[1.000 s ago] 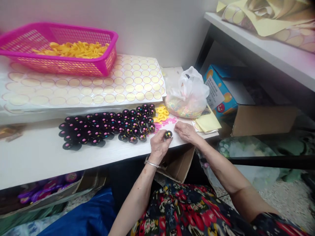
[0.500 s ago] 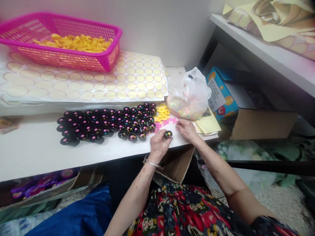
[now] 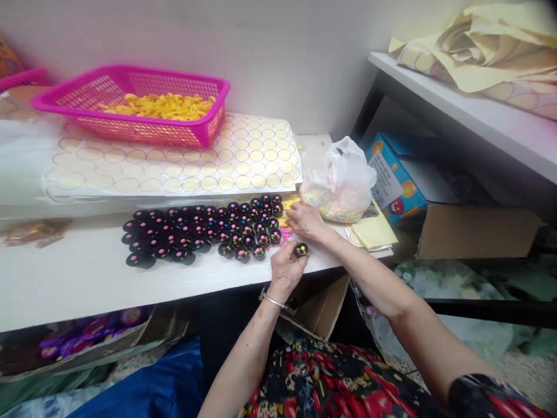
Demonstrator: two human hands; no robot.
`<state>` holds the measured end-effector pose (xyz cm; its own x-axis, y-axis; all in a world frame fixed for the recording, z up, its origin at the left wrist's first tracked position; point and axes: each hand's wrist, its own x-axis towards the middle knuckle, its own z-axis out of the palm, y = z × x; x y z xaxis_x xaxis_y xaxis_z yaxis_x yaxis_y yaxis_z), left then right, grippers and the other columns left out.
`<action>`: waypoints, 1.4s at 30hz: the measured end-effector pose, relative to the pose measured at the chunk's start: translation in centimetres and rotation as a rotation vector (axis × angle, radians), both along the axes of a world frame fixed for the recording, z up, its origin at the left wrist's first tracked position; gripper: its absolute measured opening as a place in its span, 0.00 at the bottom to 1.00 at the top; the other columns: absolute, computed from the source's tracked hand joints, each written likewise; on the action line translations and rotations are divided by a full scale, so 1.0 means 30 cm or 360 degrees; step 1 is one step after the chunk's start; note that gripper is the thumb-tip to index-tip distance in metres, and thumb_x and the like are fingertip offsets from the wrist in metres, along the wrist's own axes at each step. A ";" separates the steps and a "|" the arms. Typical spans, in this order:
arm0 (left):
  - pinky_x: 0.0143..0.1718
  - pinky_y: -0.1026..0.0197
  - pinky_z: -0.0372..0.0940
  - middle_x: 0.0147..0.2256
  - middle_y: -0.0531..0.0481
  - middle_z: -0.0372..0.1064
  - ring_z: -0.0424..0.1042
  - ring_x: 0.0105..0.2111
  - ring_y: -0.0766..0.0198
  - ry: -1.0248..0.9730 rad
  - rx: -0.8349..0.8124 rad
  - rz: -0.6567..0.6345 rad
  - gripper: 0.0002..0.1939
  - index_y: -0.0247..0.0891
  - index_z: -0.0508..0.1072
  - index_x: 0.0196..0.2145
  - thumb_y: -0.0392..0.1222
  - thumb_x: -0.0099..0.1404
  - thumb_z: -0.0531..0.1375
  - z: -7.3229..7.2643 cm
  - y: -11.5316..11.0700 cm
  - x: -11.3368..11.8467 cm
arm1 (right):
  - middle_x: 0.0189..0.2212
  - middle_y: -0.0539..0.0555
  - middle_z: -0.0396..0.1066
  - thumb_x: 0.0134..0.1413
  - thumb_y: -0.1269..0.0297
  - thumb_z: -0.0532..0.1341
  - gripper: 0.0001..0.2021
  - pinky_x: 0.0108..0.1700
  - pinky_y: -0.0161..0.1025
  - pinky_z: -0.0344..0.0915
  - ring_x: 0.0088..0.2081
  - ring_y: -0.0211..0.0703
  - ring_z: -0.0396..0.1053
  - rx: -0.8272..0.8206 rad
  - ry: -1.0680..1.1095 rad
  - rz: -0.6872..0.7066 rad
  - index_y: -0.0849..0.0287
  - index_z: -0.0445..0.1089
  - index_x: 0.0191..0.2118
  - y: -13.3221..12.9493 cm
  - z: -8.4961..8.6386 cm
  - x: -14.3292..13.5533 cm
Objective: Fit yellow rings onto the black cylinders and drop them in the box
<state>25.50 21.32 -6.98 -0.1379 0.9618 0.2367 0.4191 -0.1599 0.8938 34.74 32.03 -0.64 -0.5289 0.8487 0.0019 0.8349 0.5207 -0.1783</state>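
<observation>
My left hand is closed round a small black cup with coloured bits inside, near the table's front edge. My right hand is over the yellow pieces, its fingertips low among them; what they hold, if anything, is too small to make out. Pink beads lie scattered between the hands and the cups. Several black cups with pink and coloured bits stand packed in rows to the left. A tied clear bag of pastel beads sits just behind my right hand.
A pink basket of yellow pieces rests on sticker sheets at the back. Right of the bag are folded yellow paper and an open blue box. A shelf juts in at upper right.
My right hand has moved left and away from me, from the pink beads to the yellow pieces. My left hand still holds the cup. The view has shifted slightly.
</observation>
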 end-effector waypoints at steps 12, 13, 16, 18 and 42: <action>0.23 0.67 0.53 0.21 0.58 0.56 0.54 0.20 0.72 -0.0160 -0.0038 0.0004 0.09 0.38 0.72 0.32 0.38 0.48 0.62 -0.005 0.009 0.002 | 0.38 0.56 0.67 0.53 0.71 0.53 0.10 0.38 0.37 0.59 0.39 0.44 0.65 -0.0026 0.0322 0.0017 0.62 0.66 0.42 0.001 0.036 0.047; 0.23 0.67 0.53 0.21 0.58 0.56 0.54 0.20 0.72 -0.0173 -0.0043 -0.0002 0.10 0.38 0.72 0.32 0.38 0.48 0.62 -0.003 0.009 0.002 | 0.37 0.56 0.67 0.54 0.69 0.53 0.10 0.39 0.37 0.59 0.39 0.43 0.64 -0.0005 0.0544 0.0007 0.62 0.66 0.42 -0.026 0.037 0.074; 0.23 0.67 0.53 0.21 0.58 0.56 0.55 0.20 0.72 -0.0186 -0.0063 -0.0030 0.09 0.38 0.72 0.31 0.38 0.49 0.63 0.006 0.007 0.001 | 0.35 0.54 0.67 0.54 0.62 0.56 0.12 0.37 0.37 0.61 0.33 0.40 0.63 -0.0085 0.1082 0.0025 0.61 0.65 0.43 -0.136 0.026 0.144; 0.24 0.67 0.54 0.21 0.58 0.57 0.57 0.22 0.71 -0.0168 -0.0069 -0.0042 0.07 0.37 0.72 0.28 0.39 0.49 0.63 0.012 0.006 -0.001 | 0.35 0.54 0.67 0.54 0.61 0.57 0.12 0.37 0.38 0.62 0.34 0.40 0.63 -0.0139 0.1213 0.0047 0.60 0.66 0.43 -0.213 0.005 0.167; 0.20 0.69 0.55 0.17 0.56 0.62 0.59 0.17 0.72 -0.0863 -0.0549 0.0189 0.14 0.34 0.75 0.28 0.48 0.57 0.58 0.080 -0.001 0.048 | 0.29 0.49 0.62 0.41 0.62 0.65 0.12 0.23 0.31 0.56 0.22 0.29 0.56 -0.0794 0.2105 -0.0507 0.61 0.69 0.34 -0.300 -0.106 0.102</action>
